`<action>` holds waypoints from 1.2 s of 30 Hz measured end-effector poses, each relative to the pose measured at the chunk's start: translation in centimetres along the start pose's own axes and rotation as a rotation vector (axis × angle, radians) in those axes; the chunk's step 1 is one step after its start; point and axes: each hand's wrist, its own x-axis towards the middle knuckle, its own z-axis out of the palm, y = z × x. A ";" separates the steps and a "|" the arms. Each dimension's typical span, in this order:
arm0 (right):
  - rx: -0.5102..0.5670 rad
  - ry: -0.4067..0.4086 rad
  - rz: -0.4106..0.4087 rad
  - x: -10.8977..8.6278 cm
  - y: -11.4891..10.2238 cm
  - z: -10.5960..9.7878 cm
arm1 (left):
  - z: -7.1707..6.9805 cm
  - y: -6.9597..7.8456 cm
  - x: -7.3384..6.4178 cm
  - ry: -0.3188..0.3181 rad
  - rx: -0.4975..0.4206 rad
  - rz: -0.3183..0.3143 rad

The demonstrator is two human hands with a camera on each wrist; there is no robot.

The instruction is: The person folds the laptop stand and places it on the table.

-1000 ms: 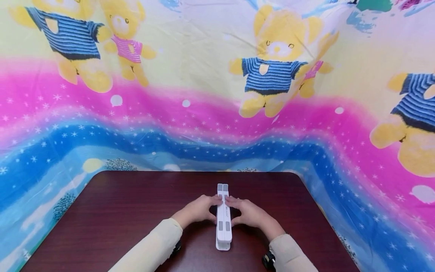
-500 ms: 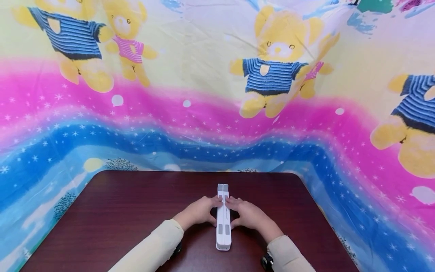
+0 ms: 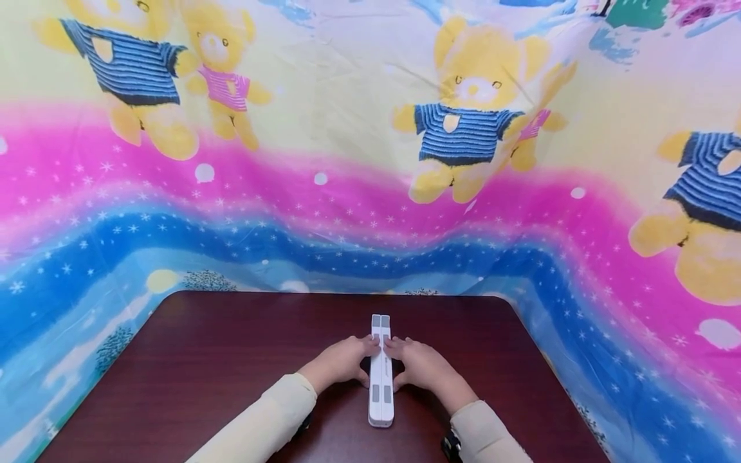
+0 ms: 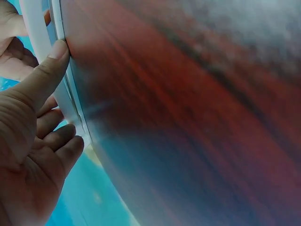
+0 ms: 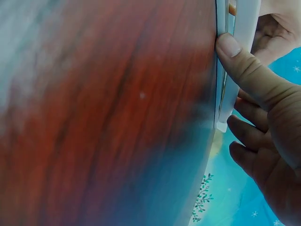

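Observation:
A white folding laptop stand [image 3: 381, 373] with grey rubber pads lies lengthwise on the dark wooden table, folded into a narrow bar. From the left, my left hand [image 3: 345, 360] holds it, fingertips on its top and thumb against its side. My right hand [image 3: 421, 365] mirrors this grip from the right. In the left wrist view the left thumb [image 4: 49, 68] presses on the long edge of the stand [image 4: 70, 94], where a thin seam runs between its layers. The right wrist view has the right thumb [image 5: 240, 56] on the opposite edge.
The reddish-brown table [image 3: 243, 341] has rounded far corners. Behind it and along both sides hangs a cloth [image 3: 347, 212] printed with teddy bears and snowflakes. Light sleeves [image 3: 266, 418] cover both forearms, with dark wrist devices [image 3: 451, 445] below them.
The near end of the stand's upper part has come down onto its base, closing the gap that showed there. Both hands keep nearly the same place; the head view has tilted slightly.

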 end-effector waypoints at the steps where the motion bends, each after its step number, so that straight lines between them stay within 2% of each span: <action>1: -0.003 -0.002 0.002 0.0 0.0 0.0 | 0.0 0.0 0.0 -0.003 0.009 0.000; 10: -0.031 0.006 -0.016 0.2 -0.1 -0.3 | 0.1 -0.1 0.8 -0.005 0.047 -0.019; 16: -0.023 -0.021 -0.014 0.2 -0.4 -0.3 | 0.2 -0.2 0.8 0.002 0.086 0.001; 23: -0.002 -0.035 -0.013 0.3 -0.4 -0.6 | -0.1 -0.2 0.4 -0.011 0.049 -0.009; 32: 0.001 -0.049 -0.081 -0.4 -0.1 -1.2 | -0.7 0.0 0.2 -0.034 0.047 0.003; 36: -0.035 -0.045 -0.121 -0.7 -0.1 -1.3 | -0.9 0.3 -0.2 -0.045 0.033 0.007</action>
